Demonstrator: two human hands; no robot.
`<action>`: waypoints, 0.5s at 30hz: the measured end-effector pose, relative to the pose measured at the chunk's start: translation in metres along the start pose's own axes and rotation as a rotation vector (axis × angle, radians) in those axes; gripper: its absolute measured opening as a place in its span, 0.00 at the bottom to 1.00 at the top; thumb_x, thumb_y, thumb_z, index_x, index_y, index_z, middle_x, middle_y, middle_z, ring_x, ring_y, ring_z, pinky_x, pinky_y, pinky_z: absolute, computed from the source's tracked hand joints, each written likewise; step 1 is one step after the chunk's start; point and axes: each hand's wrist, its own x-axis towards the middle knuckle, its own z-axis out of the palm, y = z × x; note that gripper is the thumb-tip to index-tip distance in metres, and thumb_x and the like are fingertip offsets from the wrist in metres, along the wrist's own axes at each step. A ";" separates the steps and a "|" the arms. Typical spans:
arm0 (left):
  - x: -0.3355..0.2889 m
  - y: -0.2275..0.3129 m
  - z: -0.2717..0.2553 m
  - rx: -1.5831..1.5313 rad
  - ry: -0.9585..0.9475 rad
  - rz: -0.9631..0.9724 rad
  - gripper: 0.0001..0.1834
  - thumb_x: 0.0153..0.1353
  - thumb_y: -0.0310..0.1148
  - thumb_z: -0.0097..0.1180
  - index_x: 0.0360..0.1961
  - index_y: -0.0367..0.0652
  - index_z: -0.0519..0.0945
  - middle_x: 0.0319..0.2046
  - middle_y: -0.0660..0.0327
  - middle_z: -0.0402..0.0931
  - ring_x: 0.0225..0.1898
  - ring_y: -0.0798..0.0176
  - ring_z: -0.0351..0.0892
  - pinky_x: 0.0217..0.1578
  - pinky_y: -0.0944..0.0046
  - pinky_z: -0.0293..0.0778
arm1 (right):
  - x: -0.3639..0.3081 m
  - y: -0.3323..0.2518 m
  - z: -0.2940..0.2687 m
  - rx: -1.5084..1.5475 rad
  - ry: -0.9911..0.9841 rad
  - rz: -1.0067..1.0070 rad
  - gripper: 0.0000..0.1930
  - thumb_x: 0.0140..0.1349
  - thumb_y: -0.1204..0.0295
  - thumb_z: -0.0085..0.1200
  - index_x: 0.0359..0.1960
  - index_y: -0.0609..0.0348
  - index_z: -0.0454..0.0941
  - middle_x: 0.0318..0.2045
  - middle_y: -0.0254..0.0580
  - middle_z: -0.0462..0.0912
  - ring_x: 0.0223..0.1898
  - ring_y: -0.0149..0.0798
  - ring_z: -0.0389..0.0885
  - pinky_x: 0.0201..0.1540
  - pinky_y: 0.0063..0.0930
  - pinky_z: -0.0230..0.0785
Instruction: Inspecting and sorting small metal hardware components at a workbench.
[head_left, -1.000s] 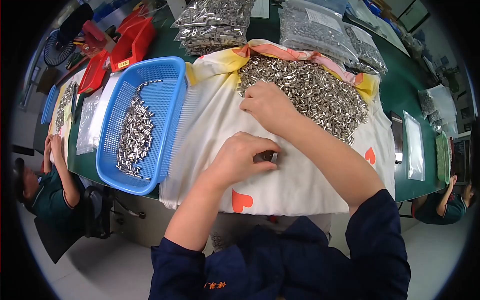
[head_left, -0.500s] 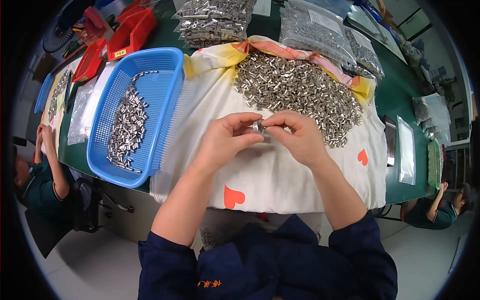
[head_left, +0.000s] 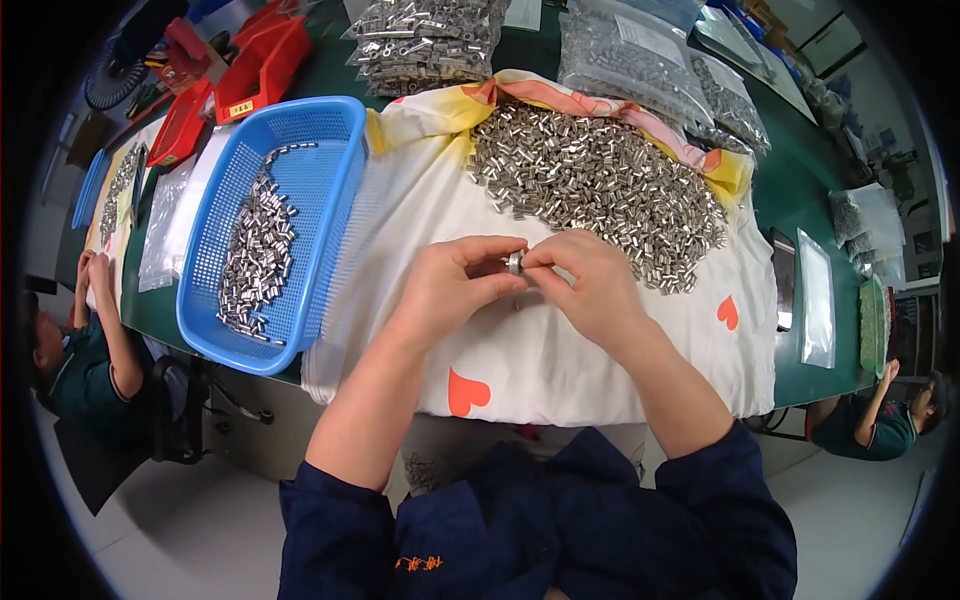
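Over the white cloth (head_left: 600, 370), a small shiny metal ring (head_left: 515, 263) is held between the thumb and index finger of my left hand (head_left: 450, 285). My right hand (head_left: 590, 285) is closed in a pinch against the ring's right side; whatever its fingertips hold is hidden. Just beyond both hands lies a heap of short silver metal sleeves (head_left: 600, 180) on the cloth. To the left, a blue perforated basket (head_left: 335, 215) contains a smaller pile of similar metal sleeves (head_left: 258, 255).
Bags of metal parts (head_left: 430, 45) and more filled clear bags (head_left: 630, 65) stand behind the heap. Red bins (head_left: 262, 65) are at the far left. A phone (head_left: 783, 280) and a flat clear bag (head_left: 816, 300) lie right. One person (head_left: 95, 340) sits left, another (head_left: 880, 420) right.
My right hand has shifted slightly left, its fingertips now closer against the ring. The ring sits slightly lower and is turned a little. The heap and basket look the same.
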 end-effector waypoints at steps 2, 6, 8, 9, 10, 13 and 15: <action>-0.001 0.006 0.001 0.055 -0.029 -0.011 0.18 0.48 0.23 0.61 0.44 0.36 0.77 0.32 0.62 0.80 0.32 0.75 0.76 0.34 0.74 0.72 | -0.001 0.006 -0.007 0.193 -0.136 0.159 0.05 0.47 0.76 0.57 0.27 0.60 0.77 0.26 0.36 0.78 0.29 0.33 0.76 0.31 0.25 0.67; -0.001 0.008 0.003 0.122 -0.077 0.032 0.18 0.48 0.24 0.61 0.43 0.35 0.77 0.31 0.61 0.80 0.30 0.74 0.76 0.33 0.73 0.72 | 0.006 -0.002 -0.014 0.158 -0.200 0.277 0.05 0.48 0.74 0.56 0.27 0.59 0.76 0.24 0.40 0.78 0.29 0.40 0.76 0.32 0.30 0.68; -0.001 0.007 0.003 0.160 -0.074 0.030 0.19 0.47 0.24 0.62 0.43 0.36 0.77 0.31 0.61 0.79 0.30 0.74 0.75 0.33 0.72 0.72 | 0.017 0.004 -0.021 0.210 -0.299 0.276 0.06 0.48 0.72 0.55 0.28 0.59 0.77 0.24 0.40 0.78 0.28 0.41 0.76 0.32 0.30 0.68; -0.002 0.006 0.002 0.198 -0.073 0.026 0.19 0.47 0.25 0.62 0.43 0.36 0.77 0.31 0.61 0.79 0.29 0.73 0.75 0.33 0.72 0.72 | 0.025 0.010 -0.019 0.212 -0.302 0.271 0.06 0.48 0.72 0.55 0.28 0.59 0.77 0.24 0.40 0.78 0.28 0.41 0.76 0.32 0.30 0.68; -0.003 0.006 0.002 0.198 -0.071 0.023 0.19 0.47 0.25 0.62 0.43 0.36 0.77 0.31 0.61 0.79 0.29 0.73 0.75 0.33 0.72 0.72 | 0.034 0.017 -0.016 0.112 -0.259 0.237 0.06 0.48 0.72 0.55 0.28 0.58 0.77 0.24 0.39 0.77 0.29 0.41 0.75 0.33 0.31 0.67; -0.001 0.009 0.003 0.275 -0.106 0.058 0.18 0.46 0.26 0.62 0.42 0.38 0.78 0.30 0.61 0.79 0.28 0.73 0.74 0.33 0.71 0.72 | 0.041 0.036 0.004 -0.184 -0.133 -0.017 0.04 0.48 0.72 0.55 0.26 0.56 0.77 0.25 0.36 0.76 0.31 0.39 0.74 0.36 0.31 0.66; 0.001 0.003 0.004 0.207 -0.109 0.092 0.18 0.45 0.26 0.63 0.41 0.39 0.78 0.30 0.61 0.79 0.28 0.73 0.74 0.34 0.72 0.72 | 0.042 0.038 0.016 -0.418 -0.067 -0.219 0.03 0.46 0.73 0.54 0.24 0.54 0.77 0.25 0.34 0.73 0.34 0.39 0.71 0.40 0.33 0.62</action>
